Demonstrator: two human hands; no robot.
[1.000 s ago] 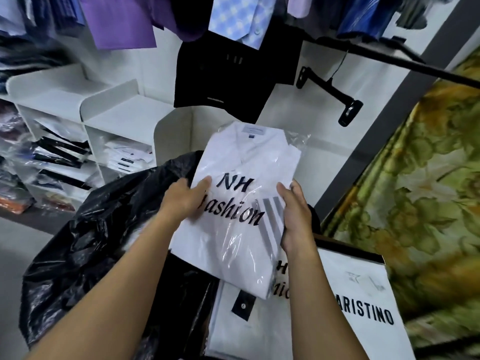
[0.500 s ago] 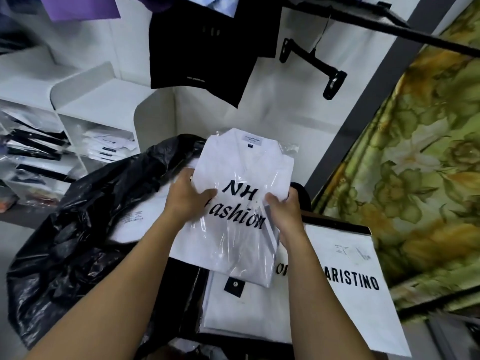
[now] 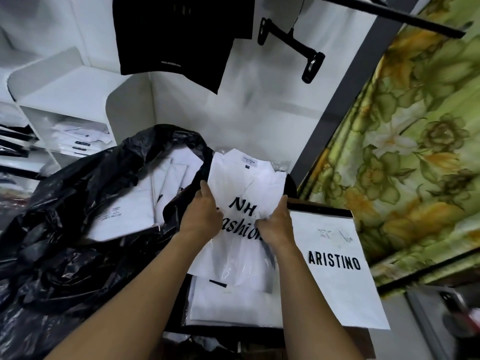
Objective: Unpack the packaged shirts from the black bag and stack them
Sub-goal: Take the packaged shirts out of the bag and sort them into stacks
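Looking down, head view: a shop corner with a white wall at 12 o'clock.
Shelving: white cubby shelves (image 3: 65, 100) with rounded corners at 10 o'clock, folded stock inside.
Curtain: glossy green-and-yellow floral curtain (image 3: 415, 152) from 1 to 4 o'clock.
Overhead: a black garment (image 3: 176, 35) and an empty black clip hanger (image 3: 291, 45) hang at 12 o'clock.
Black bag (image 3: 78, 229): crinkled, shiny plastic, mouth open, spread from 7 to 10 o'clock; flat white packaged shirts in the bag (image 3: 130, 211) show through the opening.
NH Fashion shirt (image 3: 241, 183): centre of view, a folded white shirt in clear, wrinkled film with black lettering and a small collar label. It is held over the stack, collar toward 12 o'clock.
Left hand (image 3: 201, 219): fingers curled round the package's left edge, gripping it.
Right hand (image 3: 276, 226): clutching the right edge, film bunched under the fingers.
Stack (image 3: 228, 305): flat white packages at 6 o'clock beneath the held shirt.
ARISTINO package (image 3: 335, 281): a white rectangle with bold black print at 4 o'clock, just beside the stack.
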